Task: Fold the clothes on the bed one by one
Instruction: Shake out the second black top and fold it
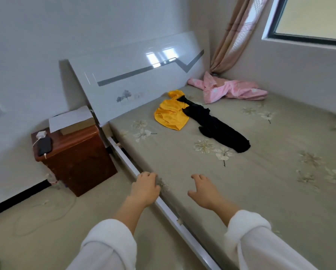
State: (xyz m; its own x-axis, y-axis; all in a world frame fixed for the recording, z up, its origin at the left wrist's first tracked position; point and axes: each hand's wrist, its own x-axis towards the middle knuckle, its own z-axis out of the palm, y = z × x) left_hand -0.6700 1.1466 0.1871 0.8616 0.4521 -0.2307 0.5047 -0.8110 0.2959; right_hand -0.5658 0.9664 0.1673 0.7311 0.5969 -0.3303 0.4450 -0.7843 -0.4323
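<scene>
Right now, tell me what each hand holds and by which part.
Nothing is held. The left hand touches the bed edge; the right hand hovers open above the sheet.

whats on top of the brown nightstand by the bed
A dark phone with a white charger beside it, and a white sheet of paper lying over a tan book or box. The paper covers most of it, so its top is hidden.
</scene>
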